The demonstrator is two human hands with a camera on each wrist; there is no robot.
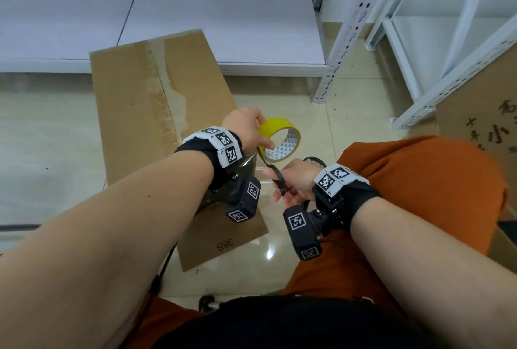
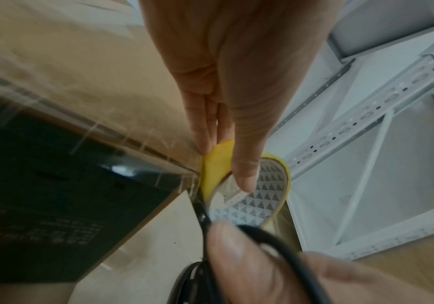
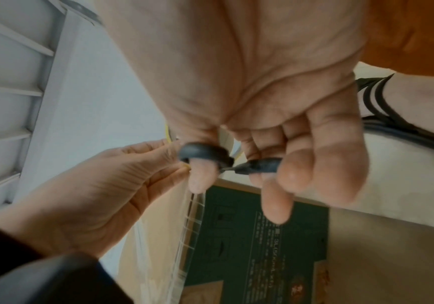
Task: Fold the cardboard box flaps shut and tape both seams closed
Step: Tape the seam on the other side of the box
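The cardboard box (image 1: 156,113) lies on the tiled floor (image 1: 47,130), its top flaps folded shut, with a strip of clear tape (image 1: 165,88) running along the centre seam toward the near end. At the near right corner of the box, the left hand (image 1: 247,131) grips a roll of yellow tape (image 1: 279,138), thumb inside the patterned core and fingers on the outer yellow face; the roll is held above the box edge, tilted with its opening toward the person. Just beside the roll, nearer the person than the box corner, the right hand (image 1: 296,180) holds black scissors (image 1: 272,171), thumb through one handle loop and fingers curled around the other. The blades point up toward the underside of the roll, where the clear tape leaves it; whether they touch the tape cannot be determined. A dark printed panel (image 3: 257,242) shows on the near side of the box. White slotted metal shelving (image 1: 419,40) stands to the right of the box.
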